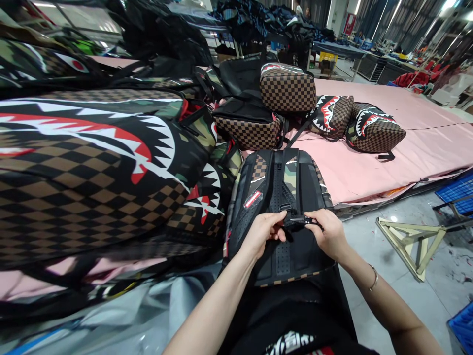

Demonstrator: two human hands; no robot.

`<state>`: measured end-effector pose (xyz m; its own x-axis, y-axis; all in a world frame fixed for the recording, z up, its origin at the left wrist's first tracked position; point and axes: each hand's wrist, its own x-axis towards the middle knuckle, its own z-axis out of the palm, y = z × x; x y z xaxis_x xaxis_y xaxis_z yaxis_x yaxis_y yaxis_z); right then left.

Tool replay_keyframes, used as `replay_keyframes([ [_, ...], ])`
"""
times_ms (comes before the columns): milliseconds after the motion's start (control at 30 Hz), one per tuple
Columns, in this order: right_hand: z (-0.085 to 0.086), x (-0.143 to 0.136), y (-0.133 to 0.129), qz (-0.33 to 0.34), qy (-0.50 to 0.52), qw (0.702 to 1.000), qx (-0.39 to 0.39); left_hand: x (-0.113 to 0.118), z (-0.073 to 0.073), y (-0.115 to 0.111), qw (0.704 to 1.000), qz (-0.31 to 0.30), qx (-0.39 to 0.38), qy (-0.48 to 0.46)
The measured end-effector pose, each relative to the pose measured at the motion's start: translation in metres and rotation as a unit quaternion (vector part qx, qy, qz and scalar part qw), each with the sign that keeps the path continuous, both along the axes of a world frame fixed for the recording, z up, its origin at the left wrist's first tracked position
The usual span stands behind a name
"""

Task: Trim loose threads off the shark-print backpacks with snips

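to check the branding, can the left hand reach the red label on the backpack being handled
Probably yes: the red label shows in full on the backpack, close to the left hand, nothing evidently between them. Its fingers look busy at the black strap and may need freeing.

A pink-covered table is stretching into the room; beside it, a grey floor is shining (catching a bright reflection). Dark curtains are hanging at the back near a white pillar, and ceiling lights are glowing.
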<state>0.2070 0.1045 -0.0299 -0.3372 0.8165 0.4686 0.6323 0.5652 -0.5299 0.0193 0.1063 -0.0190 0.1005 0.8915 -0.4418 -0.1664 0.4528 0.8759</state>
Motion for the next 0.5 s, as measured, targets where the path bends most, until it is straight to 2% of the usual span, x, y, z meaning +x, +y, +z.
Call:
replay_keyframes([
  [100,-0.001,-0.001,-0.002,-0.009,0.086,0.992,-0.089,0.000,-0.001,0.003,1.000,0.000,-0.009,-0.028],
  [233,-0.003,-0.009,0.001,-0.014,0.180,0.959,-0.220,0.004,-0.004,0.004,0.999,-0.019,-0.010,-0.024],
  [333,-0.011,-0.016,0.010,-0.020,0.184,0.950,-0.252,0.006,-0.004,0.002,0.999,-0.029,0.007,-0.032],
  [500,-0.031,-0.025,0.021,-0.051,0.224,0.931,-0.283,0.008,-0.004,-0.008,0.992,-0.067,0.033,-0.105],
])
